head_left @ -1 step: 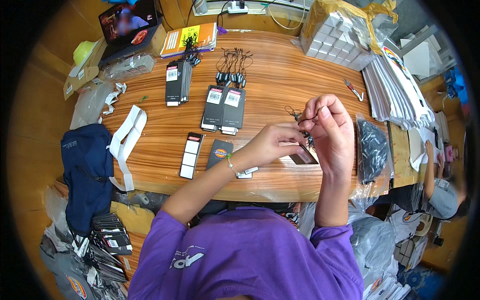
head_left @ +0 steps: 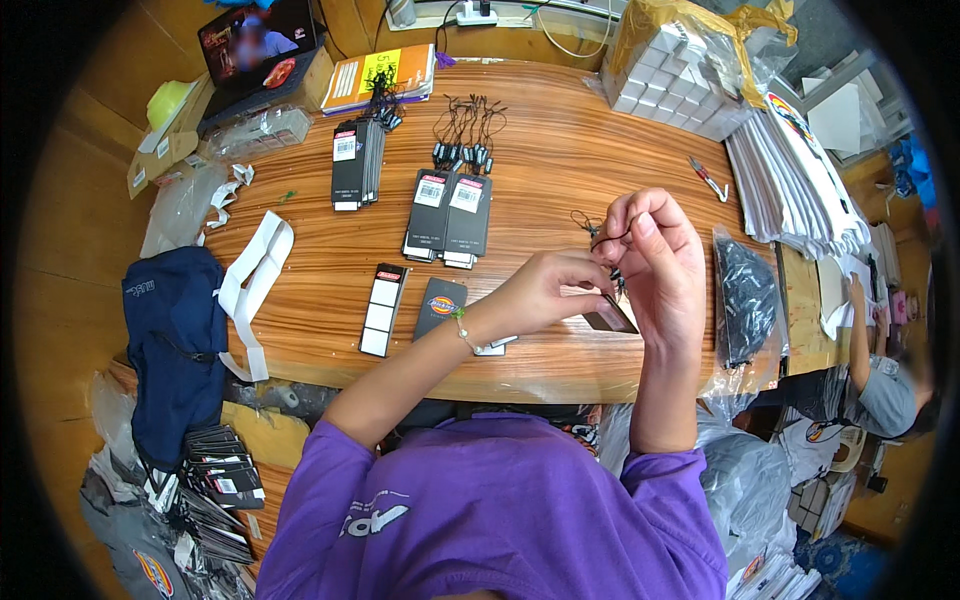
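Observation:
My left hand (head_left: 560, 288) reaches over the table from the left, thumb and fingers closed on a dark hang tag (head_left: 612, 316). Just to its right, my right hand (head_left: 662, 255) is raised, with thumb and fingertips pinching a thin black string (head_left: 628, 232). Small black string seals hang between the two hands; my fingers partly hide them. Left of my left wrist lie a dark tag with a coloured logo (head_left: 441, 303) and a stack of tags with white labels (head_left: 382, 312). Farther back are strung tags in two stacks side by side (head_left: 447, 215).
Another bundle of strung tags (head_left: 357, 165) lies farther back. A clear bag of black strings (head_left: 748, 300) is right of my right hand. Snips (head_left: 708, 180), stacked white bags (head_left: 790, 180) and wrapped white boxes (head_left: 670, 75) occupy the right side. A white paper strip (head_left: 255, 275) curls at left.
The tag in my left hand has tilted and dropped very slightly. Both hands stay in nearly the same place.

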{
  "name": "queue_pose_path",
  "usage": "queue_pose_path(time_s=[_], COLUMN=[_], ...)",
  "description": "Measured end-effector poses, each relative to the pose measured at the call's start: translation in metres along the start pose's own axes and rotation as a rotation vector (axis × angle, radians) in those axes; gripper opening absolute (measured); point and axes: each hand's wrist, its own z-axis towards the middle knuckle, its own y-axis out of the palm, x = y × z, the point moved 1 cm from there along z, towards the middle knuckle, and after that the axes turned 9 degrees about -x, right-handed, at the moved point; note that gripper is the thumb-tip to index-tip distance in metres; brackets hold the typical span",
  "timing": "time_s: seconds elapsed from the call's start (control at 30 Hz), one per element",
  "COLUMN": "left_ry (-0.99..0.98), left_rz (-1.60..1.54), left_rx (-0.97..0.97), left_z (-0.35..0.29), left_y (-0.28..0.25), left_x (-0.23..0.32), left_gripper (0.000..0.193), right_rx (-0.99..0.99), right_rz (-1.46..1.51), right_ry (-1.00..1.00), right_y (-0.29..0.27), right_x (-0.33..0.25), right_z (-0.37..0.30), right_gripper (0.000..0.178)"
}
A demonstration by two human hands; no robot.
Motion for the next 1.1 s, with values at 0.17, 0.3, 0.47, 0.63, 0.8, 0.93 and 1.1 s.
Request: queue_pose_path(time_s=[0.17, 0.3, 0.47, 0.63, 0.8, 0.93, 1.1], left_ry=[0.030, 0.007, 0.067, 0.087, 0.001, 0.003, 0.015], left_rz=[0.183, 0.070, -0.002, -0.049, -0.097, -0.074, -0.070], left_rx=[-0.020, 0.030, 0.036, -0.077, -0.112, -0.109, -0.112], left_z=[-0.002, -0.006, -0.017, -0.030, -0.043, -0.050, -0.054], left_y=[0.003, -0.008, -0.016, -0.011, -0.007, -0.009, -0.009], left_x=[0.014, 0.022, 0.026, 0.019, 0.022, 0.018, 0.017], left_gripper=[0.011, 0.009, 0.010, 0.006, 0.004, 0.004, 0.004], right_rx=[-0.076, 0.065, -0.068, 0.249, -0.005, -0.085, -0.102], right_rz=[-0.049, -0.303, -0.668, 0.078, 0.216, 0.364, 0.341], right_ry=[0.089, -0.047, 0.509, 0.469, 0.395, 0.322, 0.330], right_y=[-0.008, -0.015, -0.075, -0.054, -0.057, -0.052, -0.045], right_x=[0.001, -0.003, 0.021, 0.085, 0.083, 0.073, 0.067], right_z=[-0.001, -0.004, -0.048, -0.061, -0.037, -0.027, -0.025], right_gripper=[0.010, 0.014, 0.046, 0.043, 0.028, 0.022, 0.019])
